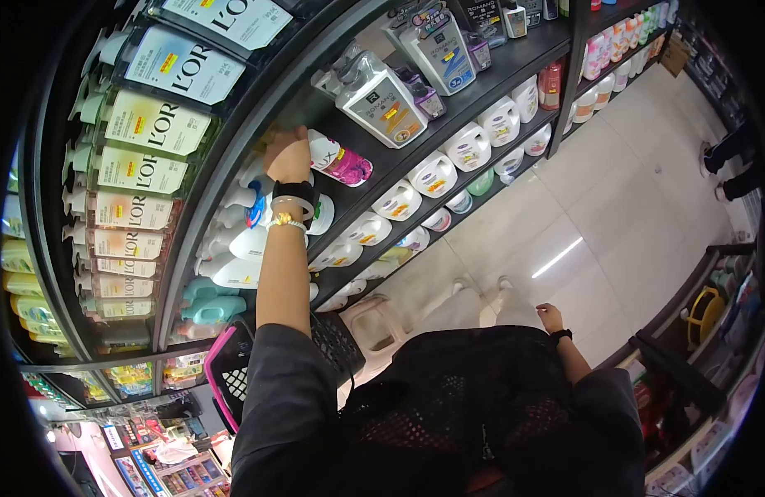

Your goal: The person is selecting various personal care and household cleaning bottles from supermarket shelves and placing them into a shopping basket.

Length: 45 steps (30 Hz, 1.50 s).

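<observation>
My left hand point(288, 156) reaches into the shelf, its fingers curled at the top end of a white and magenta LUX bottle point(342, 161); the hand hides that end. A black band and bracelets circle the wrist. Beside the LUX bottle stands a larger ROMANO pump bottle point(386, 108). White bottles point(241, 240), some with blue parts, crowd beneath my left wrist. My right hand point(550, 317) hangs low at my side over the floor, fingers loosely bent, with nothing visible in it.
L'OR-labelled pump bottles point(150, 171) fill the shelf at left. White jugs point(467, 149) line the lower shelf. A black and pink basket point(225, 364) and a pale stool point(374, 327) are near my legs. Another person's legs point(726, 170) show at far right.
</observation>
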Each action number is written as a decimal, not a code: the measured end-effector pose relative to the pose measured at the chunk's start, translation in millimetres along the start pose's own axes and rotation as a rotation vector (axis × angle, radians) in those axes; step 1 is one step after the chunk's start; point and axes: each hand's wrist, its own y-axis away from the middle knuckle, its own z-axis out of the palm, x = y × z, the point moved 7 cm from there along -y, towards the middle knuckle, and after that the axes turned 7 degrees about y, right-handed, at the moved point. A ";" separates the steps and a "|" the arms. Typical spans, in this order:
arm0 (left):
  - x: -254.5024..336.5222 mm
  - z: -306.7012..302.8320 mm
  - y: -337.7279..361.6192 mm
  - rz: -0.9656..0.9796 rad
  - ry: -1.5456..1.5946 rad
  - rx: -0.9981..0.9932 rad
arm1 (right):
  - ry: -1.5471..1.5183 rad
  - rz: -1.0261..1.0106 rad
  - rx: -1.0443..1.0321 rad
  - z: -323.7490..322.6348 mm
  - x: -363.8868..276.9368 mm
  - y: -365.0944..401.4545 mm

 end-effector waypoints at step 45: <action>10.2 -11.8 -1.5 -0.193 0.036 -0.298 | 0.103 -0.089 0.005 -63.7 14.4 -20.8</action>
